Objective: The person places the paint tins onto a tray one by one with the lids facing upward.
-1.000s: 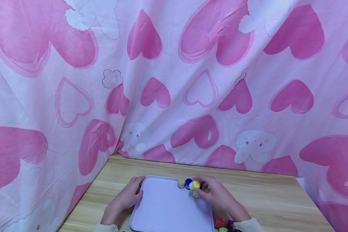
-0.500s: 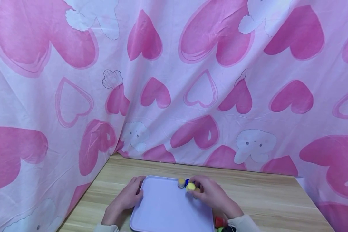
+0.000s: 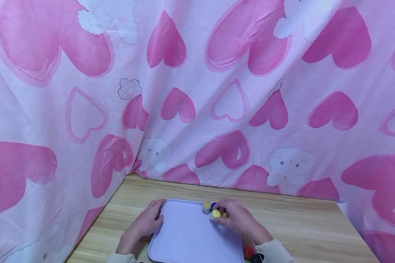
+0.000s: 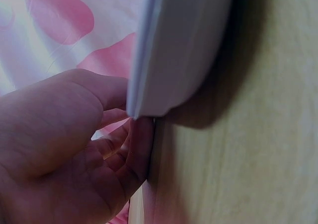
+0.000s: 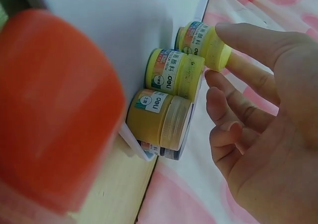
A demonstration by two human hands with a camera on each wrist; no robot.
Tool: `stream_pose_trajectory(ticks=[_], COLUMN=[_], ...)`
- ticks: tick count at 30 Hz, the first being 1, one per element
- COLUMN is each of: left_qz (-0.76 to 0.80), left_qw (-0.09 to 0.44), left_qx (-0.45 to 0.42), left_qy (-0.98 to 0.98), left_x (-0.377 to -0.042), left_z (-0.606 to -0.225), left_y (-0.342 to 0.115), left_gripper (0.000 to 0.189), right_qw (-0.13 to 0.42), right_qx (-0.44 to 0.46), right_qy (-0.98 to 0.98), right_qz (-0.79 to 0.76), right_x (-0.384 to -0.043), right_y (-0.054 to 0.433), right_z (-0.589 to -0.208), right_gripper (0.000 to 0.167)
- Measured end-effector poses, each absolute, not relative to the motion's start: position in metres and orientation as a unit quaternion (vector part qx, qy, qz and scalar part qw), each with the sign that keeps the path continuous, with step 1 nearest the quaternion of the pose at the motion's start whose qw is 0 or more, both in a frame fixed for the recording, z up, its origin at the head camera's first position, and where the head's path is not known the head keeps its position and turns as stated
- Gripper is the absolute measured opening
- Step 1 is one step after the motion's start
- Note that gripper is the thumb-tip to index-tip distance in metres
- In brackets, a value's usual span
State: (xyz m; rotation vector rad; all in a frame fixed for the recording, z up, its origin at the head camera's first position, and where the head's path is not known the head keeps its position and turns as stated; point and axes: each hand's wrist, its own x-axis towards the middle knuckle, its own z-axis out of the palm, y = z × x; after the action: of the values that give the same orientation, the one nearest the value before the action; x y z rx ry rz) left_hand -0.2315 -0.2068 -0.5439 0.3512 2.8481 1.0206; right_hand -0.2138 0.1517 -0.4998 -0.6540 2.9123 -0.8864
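Observation:
My right hand (image 3: pixel 238 219) pinches a small yellow paint jar (image 5: pixel 198 40) between thumb and fingers, over the far right part of the pale lilac tray (image 3: pixel 191 237). Right beside it in the right wrist view stand a second yellow paint jar (image 5: pixel 171 71) and an ochre one (image 5: pixel 156 117). A jar with a tan lid (image 3: pixel 206 207) and a blue-lidded jar (image 3: pixel 214 205) sit along the tray's far edge, the blue one partly hidden by fingers. My left hand (image 3: pixel 146 221) holds the tray's left rim, thumb at the top edge and fingers on the outer side.
Near the tray's right edge lies a red jar (image 3: pixel 249 252), partly covered by the right sleeve; a dark one (image 3: pixel 257 258) is next to it. The wooden table (image 3: pixel 299 223) extends to the right. A heart-patterned pink curtain (image 3: pixel 217 109) hangs along its back and left sides.
My right hand has moved slightly left and lowered the yellow jar beside the blue-lidded one. My left hand stays on the tray rim.

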Motion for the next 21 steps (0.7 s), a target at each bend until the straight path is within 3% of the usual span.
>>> stream_pose_trajectory(ticks=[21], left_qz=[0.336], left_qw=[0.036], left_qx=[0.122], left_qy=[0.933], left_x=[-0.2294], left_z=[-0.5417], left_y=[-0.2069], left_gripper=[0.055], right_qw=[0.021], right_qx=[-0.194], right_qy=[0.946], right_qz=[-0.257], right_x=[-0.218], right_y=[0.1437], right_z=[-0.5022], right_gripper=[0.027])
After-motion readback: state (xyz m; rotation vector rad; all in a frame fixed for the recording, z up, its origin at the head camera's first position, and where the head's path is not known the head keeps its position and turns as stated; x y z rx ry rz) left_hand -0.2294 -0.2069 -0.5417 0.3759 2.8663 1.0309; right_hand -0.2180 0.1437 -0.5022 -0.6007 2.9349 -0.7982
